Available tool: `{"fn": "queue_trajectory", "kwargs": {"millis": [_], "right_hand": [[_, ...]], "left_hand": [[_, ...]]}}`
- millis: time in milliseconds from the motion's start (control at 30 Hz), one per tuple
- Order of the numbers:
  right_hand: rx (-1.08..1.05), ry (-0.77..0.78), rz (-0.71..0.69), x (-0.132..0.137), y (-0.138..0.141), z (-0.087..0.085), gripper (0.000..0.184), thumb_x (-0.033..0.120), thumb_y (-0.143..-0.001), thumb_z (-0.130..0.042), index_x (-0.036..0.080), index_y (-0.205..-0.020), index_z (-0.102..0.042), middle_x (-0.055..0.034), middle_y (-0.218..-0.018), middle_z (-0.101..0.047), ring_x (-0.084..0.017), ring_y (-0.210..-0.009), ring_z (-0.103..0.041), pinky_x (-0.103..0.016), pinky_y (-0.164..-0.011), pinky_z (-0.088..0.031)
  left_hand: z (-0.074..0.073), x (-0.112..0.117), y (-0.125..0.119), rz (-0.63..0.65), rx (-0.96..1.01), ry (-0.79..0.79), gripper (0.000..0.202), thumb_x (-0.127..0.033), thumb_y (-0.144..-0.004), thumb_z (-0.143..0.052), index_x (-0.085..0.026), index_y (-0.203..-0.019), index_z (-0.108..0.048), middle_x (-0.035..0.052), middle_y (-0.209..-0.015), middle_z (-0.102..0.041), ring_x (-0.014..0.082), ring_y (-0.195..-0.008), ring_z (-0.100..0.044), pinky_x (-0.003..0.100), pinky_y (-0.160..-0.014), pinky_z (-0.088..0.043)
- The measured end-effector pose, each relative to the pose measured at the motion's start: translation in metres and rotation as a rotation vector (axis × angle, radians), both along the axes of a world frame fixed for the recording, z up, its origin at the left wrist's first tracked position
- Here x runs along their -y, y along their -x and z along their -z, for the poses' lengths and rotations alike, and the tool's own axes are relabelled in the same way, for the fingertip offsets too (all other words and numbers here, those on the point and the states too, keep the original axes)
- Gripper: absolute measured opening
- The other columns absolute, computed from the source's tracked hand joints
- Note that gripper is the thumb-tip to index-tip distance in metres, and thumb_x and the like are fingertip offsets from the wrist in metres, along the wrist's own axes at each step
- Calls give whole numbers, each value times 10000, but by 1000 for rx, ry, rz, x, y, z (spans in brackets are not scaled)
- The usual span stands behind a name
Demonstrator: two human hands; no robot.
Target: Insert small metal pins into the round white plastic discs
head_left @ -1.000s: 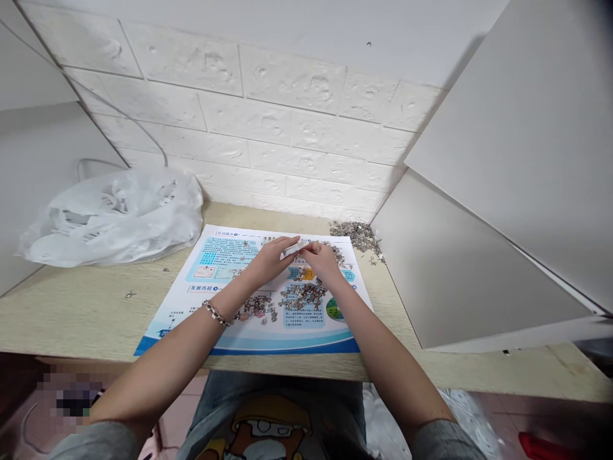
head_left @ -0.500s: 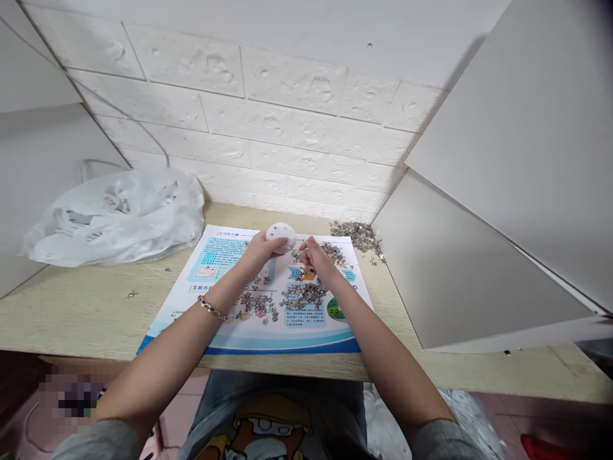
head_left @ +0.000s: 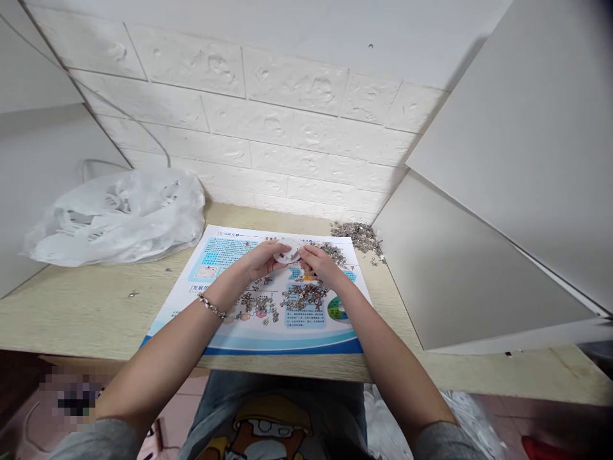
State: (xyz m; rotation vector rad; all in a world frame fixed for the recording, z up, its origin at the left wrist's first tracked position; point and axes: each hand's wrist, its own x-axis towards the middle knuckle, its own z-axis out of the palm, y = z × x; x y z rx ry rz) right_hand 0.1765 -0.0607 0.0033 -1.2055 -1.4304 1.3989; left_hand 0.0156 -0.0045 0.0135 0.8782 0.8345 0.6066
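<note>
A small round white plastic disc (head_left: 286,254) is held over a printed blue-and-white paper sheet (head_left: 225,255) on the wooden table. My left hand (head_left: 261,259) is closed around the disc's left side. My right hand (head_left: 317,260) has its fingers pinched against the disc's right edge; whether it also holds a small part is too small to tell. Several small metal parts (head_left: 301,295) lie scattered on the sheet just below both hands.
A pile of metal parts (head_left: 360,234) lies at the back right, beside a slanted white panel (head_left: 460,275). A white plastic bag (head_left: 115,217) of white pieces rests at the left. A white brick wall (head_left: 268,121) stands behind the table.
My left hand had lifted the disc with its flat face showing; now it is lowered and tilted, and my right hand's fingers have come back to touch its edge.
</note>
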Motion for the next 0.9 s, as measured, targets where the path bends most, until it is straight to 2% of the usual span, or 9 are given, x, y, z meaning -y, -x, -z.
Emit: {"fn": "queue_trajectory", "kwargs": {"millis": [333, 633, 900], "right_hand": [[56, -44, 32, 0, 4, 1, 367, 534, -796, -407, 182, -698, -372, 49, -554, -317, -53, -411, -252, -209, -399, -223], [119, -64, 82, 0, 7, 3, 359, 523, -794, -405, 184, -681, -374, 38, -565, -337, -63, -441, -279, -202, -411, -228], [125, -38, 107, -4, 5, 8, 337, 512, -776, -428, 183, -708, -407, 40, -545, -333, -65, -423, -268, -203, -397, -211]], "left_hand": [[2, 2, -2, 2, -3, -57, 104, -102, -711, -576, -100, -814, -568, 58, -730, -617, 98, -620, -584, 150, -511, -486], [-3, 4, 2, 31, -8, -202, 195, -164, -667, -630, -127, -845, -556, 57, -778, -598, 112, -664, -557, 212, -577, -462], [-2, 4, 1, 1, -79, -335, 253, -186, -632, -641, -150, -842, -505, 37, -747, -567, 126, -658, -552, 241, -569, -454]]}}
